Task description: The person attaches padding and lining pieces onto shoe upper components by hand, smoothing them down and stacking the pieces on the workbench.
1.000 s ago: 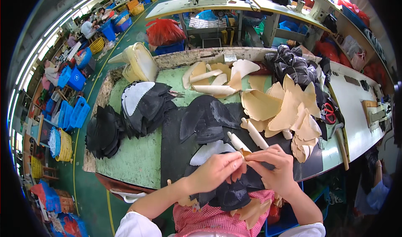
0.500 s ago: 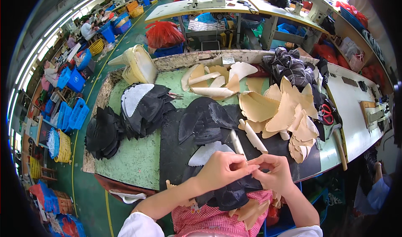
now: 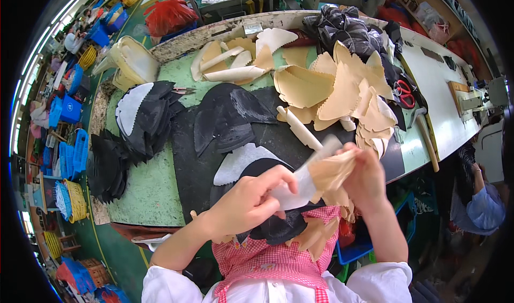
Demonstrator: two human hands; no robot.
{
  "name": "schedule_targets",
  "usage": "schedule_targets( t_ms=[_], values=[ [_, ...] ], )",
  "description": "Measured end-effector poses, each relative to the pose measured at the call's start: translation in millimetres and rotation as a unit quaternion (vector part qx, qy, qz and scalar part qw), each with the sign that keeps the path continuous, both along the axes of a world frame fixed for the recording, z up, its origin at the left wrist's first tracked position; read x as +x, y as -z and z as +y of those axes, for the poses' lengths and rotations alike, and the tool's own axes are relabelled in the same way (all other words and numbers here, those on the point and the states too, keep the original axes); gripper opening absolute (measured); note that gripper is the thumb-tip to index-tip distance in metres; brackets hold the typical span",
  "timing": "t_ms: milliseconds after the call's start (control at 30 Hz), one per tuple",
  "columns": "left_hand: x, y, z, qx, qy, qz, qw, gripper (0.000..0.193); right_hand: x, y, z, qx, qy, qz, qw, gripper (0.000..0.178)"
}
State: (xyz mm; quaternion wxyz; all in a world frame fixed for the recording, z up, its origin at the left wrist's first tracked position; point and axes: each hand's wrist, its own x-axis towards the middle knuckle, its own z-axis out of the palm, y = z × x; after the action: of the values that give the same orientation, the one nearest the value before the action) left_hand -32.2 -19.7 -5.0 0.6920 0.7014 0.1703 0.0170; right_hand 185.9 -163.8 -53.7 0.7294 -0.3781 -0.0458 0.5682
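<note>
Drawn apart since earlier frame: left hand [image 3: 250, 198], half-curled, hold unclear; right hand [image 3: 368, 177], pinching tan cut piece [image 3: 330, 173] toward 4 o'clock. Best kept taut.

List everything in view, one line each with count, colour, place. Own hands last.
Tan-and-white material: count unclear through blur, between the hands
Bench: one, green-topped, centre
Mat: black, on bench
Black piece piles: at least three, bench left and centre
Tan pieces: many, tan, bench right and back
Rolled strip: one, pale, beyond the hands
Jug: one, cream, bench's back left
Dark bundle: one, black, bench back
Scissors: one, red-handled, bench right
Hammer: one, wooden-handled, bench right
Large bag: one, red, beyond bench
Bins: several, blue, far left
Apron: one, pink-and-white check, lower centre
Left hand: one, bare, centre
Right hand: one, bare, right of it
</note>
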Motion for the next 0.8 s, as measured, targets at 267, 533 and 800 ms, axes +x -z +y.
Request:
schedule_targets(
  t_ms=[267, 533, 800],
  values=[
    [-18, -7, -1, 0.076, 0.128, 0.056, 0.987, 0.049, 36, -43, -23, -0.124, -0.165, -0.139, 0.969, 0.008],
    [-28, -6, -1, 0.131, 0.062, 0.074, 0.987, 0.050, -16, -57, -21, -0.052, -0.178, -0.750, 0.635, 0.045],
    [-28, -4, 1, 0.037, -0.021, 0.102, 0.994, 0.055, -36, -34, 4, 0.147, -0.145, -0.815, 0.541, 0.032]
  ],
)
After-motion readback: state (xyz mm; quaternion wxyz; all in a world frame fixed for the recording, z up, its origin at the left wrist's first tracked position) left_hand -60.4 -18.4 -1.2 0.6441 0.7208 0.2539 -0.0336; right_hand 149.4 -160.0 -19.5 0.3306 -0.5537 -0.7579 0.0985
